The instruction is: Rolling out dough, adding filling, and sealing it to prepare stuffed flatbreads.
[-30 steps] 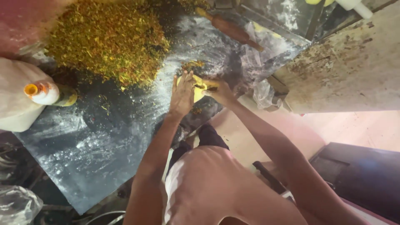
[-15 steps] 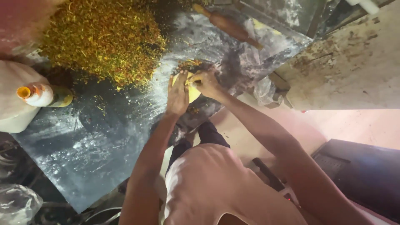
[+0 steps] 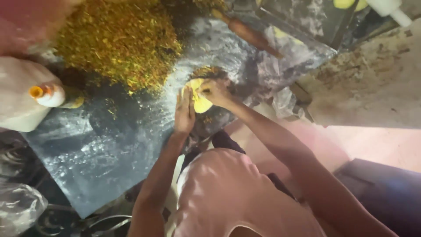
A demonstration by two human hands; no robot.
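A thin yellow dough sheet (image 3: 201,102) is held between both hands over the dark floured slab (image 3: 105,145). My left hand (image 3: 184,113) cups its left side with the palm against it. My right hand (image 3: 214,91) pinches its upper right edge. A small heap of yellow-brown filling (image 3: 206,71) lies on the slab just beyond the hands.
A large mound of chopped yellow-green filling (image 3: 118,41) covers the slab's far left. A wooden rolling pin (image 3: 250,34) lies at the far side. A white bottle with an orange nozzle (image 3: 46,94) sits at the left. Crumpled clear plastic (image 3: 280,94) lies at the right edge.
Both hands with the dough sheet have shifted slightly away from the body, toward the small heap of filling. The view has drifted a little.
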